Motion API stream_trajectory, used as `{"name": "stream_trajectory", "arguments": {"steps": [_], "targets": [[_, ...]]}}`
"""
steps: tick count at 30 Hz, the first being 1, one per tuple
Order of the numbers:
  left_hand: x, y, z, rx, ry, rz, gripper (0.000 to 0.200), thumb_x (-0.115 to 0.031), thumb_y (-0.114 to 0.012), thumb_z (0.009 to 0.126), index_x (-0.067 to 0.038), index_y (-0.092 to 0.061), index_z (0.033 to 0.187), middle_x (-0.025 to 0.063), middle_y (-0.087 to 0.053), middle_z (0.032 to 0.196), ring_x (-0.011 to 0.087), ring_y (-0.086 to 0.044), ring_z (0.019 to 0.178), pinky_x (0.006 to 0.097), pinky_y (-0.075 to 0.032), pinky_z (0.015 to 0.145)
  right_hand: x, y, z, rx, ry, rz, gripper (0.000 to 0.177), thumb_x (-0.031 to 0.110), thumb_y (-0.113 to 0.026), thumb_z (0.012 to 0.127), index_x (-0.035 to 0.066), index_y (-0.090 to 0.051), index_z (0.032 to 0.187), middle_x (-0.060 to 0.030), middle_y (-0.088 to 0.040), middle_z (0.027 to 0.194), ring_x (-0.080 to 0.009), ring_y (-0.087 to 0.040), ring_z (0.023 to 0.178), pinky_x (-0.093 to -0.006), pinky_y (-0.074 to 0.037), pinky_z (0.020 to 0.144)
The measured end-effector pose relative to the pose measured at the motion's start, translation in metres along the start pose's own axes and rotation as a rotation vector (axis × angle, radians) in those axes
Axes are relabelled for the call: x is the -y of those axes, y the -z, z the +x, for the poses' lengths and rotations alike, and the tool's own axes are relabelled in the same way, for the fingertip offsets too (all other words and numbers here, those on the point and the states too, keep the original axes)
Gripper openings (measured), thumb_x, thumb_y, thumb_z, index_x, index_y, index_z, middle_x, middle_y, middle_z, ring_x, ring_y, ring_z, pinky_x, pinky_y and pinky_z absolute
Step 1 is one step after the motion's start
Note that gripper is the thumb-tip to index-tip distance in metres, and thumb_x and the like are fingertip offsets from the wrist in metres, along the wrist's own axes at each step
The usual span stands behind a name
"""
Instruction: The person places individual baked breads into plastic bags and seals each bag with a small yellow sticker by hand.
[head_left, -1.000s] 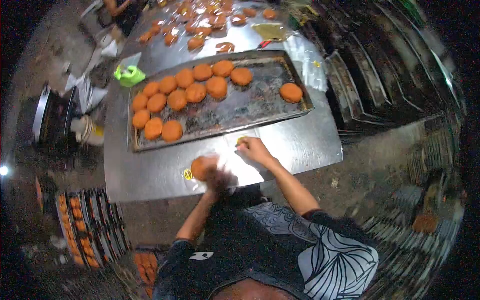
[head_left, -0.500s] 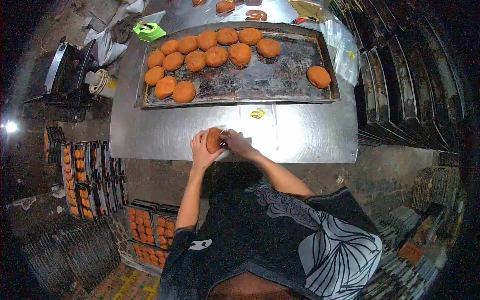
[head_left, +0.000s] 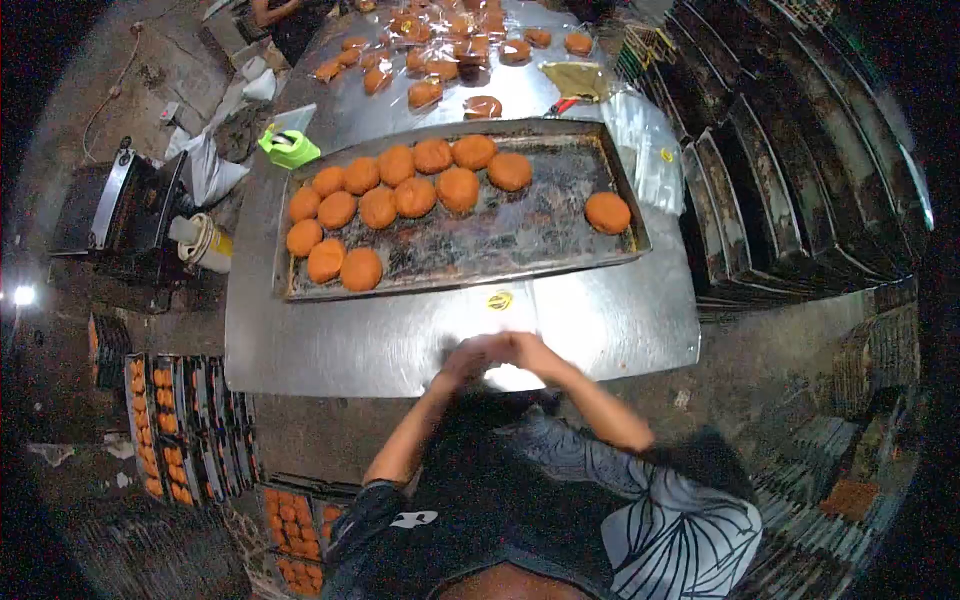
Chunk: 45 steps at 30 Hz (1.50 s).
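My left hand and my right hand are pressed close together over the near edge of the steel table. Motion blurs both, and the fingers overlap. Whatever lies between or under them cannot be made out. Just beyond the hands, a clear plastic bag with a yellow label lies flat on the metal. Past it is a dark baking tray. Round brown buns crowd its left and back side, and a single bun sits at its right end.
Bagged buns cover the table's far end. A lime-green tape dispenser stands left of the tray; stacked clear bags lie to its right. Dark trays rise at the right. Bun-filled racks stand lower left. Someone's arm shows top left.
My hands have come together and blurred; the bun that was between them is out of sight. The view has tilted up, showing more bagged buns at the far end.
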<state>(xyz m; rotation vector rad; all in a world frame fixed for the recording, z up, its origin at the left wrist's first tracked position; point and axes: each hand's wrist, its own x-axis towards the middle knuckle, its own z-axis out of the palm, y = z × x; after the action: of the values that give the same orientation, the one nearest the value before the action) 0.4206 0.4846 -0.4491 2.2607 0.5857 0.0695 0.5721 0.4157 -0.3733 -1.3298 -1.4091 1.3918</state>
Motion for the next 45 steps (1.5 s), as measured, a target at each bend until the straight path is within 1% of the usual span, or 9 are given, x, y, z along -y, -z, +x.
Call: {"name": "stream_trajectory", "arguments": {"steps": [14, 17, 19, 23, 25, 29, 33, 42, 45], "targets": [[-0.075, 0.021, 0.008, -0.105, 0.097, -0.631, 0.017, -0.019, -0.062, 0.072, -0.003, -0.061, 0.071, 0.0053, -0.057, 0.057, 0.0101, -0.051, 0.052, 0.0265, -0.041, 0.048, -0.03, -0.041, -0.065, -0.794, -0.144, -0.363, 0.02, 0.021, -0.043, 0.085, 0.003, -0.043, 0.075, -0.0103, -0.049, 0.05, -0.0244, -0.05, 0.045, -0.0329, -0.041, 0.045], [-0.084, 0.06, 0.003, -0.649, 0.031, -0.459, 0.01, -0.011, -0.062, 0.069, -0.003, -0.062, 0.073, 0.0063, -0.054, 0.065, 0.0156, -0.053, 0.062, 0.026, -0.041, 0.056, 0.026, -0.013, -0.011, -0.245, -0.619, 0.14, 0.022, 0.026, -0.037, 0.087, 0.006, -0.044, 0.091, -0.0115, -0.056, 0.068, -0.0233, -0.056, 0.054, -0.0325, -0.046, 0.047], [-0.089, 0.095, -0.012, -0.601, -0.068, -0.622, 0.009, -0.009, -0.063, 0.068, -0.002, -0.062, 0.074, 0.0063, -0.051, 0.066, 0.0158, -0.051, 0.063, 0.0265, -0.04, 0.057, -0.003, 0.004, 0.04, -0.15, -0.238, 1.292, 0.036, 0.034, -0.035, 0.088, 0.008, -0.039, 0.111, -0.0138, -0.054, 0.097, -0.0235, -0.058, 0.077, -0.0328, -0.049, 0.062], [-0.027, 0.143, -0.026, -1.068, 0.039, -1.397, 0.024, -0.011, -0.058, 0.075, -0.005, -0.054, 0.098, 0.0015, -0.052, 0.074, 0.0136, -0.051, 0.07, 0.0265, -0.042, 0.064, 0.142, -0.064, 0.139, -0.121, 0.168, 1.259, 0.04, 0.03, -0.045, 0.085, 0.001, -0.041, 0.113, -0.0079, -0.054, 0.099, -0.0194, -0.051, 0.094, -0.0332, -0.043, 0.08], [0.017, 0.18, -0.064, -1.106, 0.035, -1.853, 0.031, -0.014, -0.057, 0.077, -0.005, -0.048, 0.105, 0.002, -0.052, 0.078, 0.0138, -0.052, 0.074, 0.0264, -0.043, 0.067, 0.099, -0.112, 0.186, 0.16, -0.296, 1.379, 0.032, 0.025, -0.051, 0.082, 0.003, -0.048, 0.106, -0.0079, -0.055, 0.098, -0.0196, -0.054, 0.088, -0.0329, -0.045, 0.076], [0.173, 0.185, -0.162, -1.573, -0.006, -1.705, 0.045, -0.022, -0.051, 0.081, -0.007, -0.033, 0.119, 0.005, -0.051, 0.091, 0.0157, -0.049, 0.085, 0.0316, -0.044, 0.073, 0.139, -0.145, 0.331, 0.311, 0.209, -0.582, 0.031, 0.012, -0.052, 0.078, 0.002, -0.047, 0.107, -0.0141, -0.055, 0.1, -0.0267, -0.056, 0.086, -0.0337, -0.045, 0.074], [0.152, 0.242, -0.202, -1.758, 0.099, -1.533, 0.042, -0.022, -0.05, 0.082, -0.007, -0.034, 0.118, 0.0053, -0.051, 0.091, 0.0168, -0.05, 0.087, 0.0376, -0.044, 0.075, 0.067, -0.143, 0.51, 0.042, 0.722, -1.26, 0.054, 0.016, -0.051, 0.075, 0.014, -0.032, 0.126, -0.0149, -0.033, 0.127, -0.0309, -0.033, 0.115, -0.0387, -0.029, 0.095], [0.185, 0.283, -0.238, -1.93, 0.098, -1.833, 0.043, -0.023, -0.042, 0.084, -0.007, -0.028, 0.121, 0.0094, -0.05, 0.1, 0.0236, -0.048, 0.098, 0.0458, -0.041, 0.081, 0.067, -0.112, 0.417, 0.218, 0.404, -1.305, 0.058, 0.028, -0.059, 0.071, 0.014, -0.038, 0.123, -0.0145, -0.034, 0.127, -0.0302, -0.036, 0.114, -0.0385, -0.034, 0.091], [0.198, 0.285, -0.225, -1.795, -0.262, -1.842, 0.043, -0.021, -0.041, 0.084, -0.006, -0.027, 0.121, 0.0099, -0.049, 0.099, 0.0259, -0.048, 0.099, 0.0471, -0.041, 0.081, 0.099, -0.142, 0.398, -0.252, 0.005, -0.395, 0.054, 0.029, -0.062, 0.071, 0.005, -0.046, 0.116, -0.0184, -0.046, 0.113, -0.0308, -0.042, 0.106, -0.0385, -0.033, 0.089]]}}
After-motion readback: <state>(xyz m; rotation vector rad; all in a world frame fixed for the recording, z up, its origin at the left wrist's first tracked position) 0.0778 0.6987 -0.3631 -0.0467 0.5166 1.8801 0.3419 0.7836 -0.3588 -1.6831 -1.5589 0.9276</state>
